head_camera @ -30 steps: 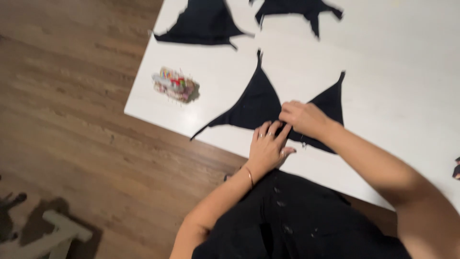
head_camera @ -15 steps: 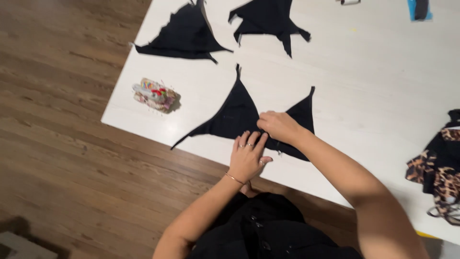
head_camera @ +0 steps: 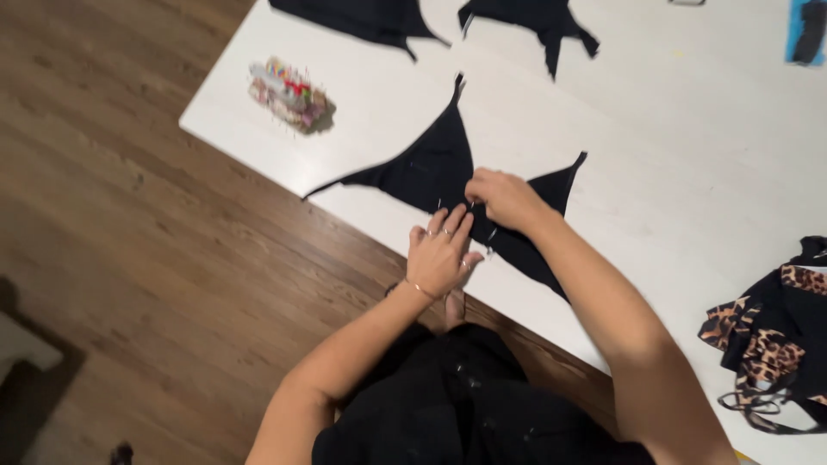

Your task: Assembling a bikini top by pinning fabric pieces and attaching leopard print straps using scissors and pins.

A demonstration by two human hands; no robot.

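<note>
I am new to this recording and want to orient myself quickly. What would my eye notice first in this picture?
First, both hands meet on a black fabric piece with pointed corners, lying near the front edge of the white table: the left hand presses flat, the right hand rests beside it. A colourful pincushion sits at the table's left corner, and leopard-print fabric lies at the right edge.

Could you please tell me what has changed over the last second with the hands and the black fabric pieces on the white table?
Very little. The left hand and right hand stay pressed together on the pointed black fabric piece, which lies flat as before on the white table. Nothing was picked up or released. The colourful pincushion and two black cut pieces only shift in frame because the head camera moved.
</note>
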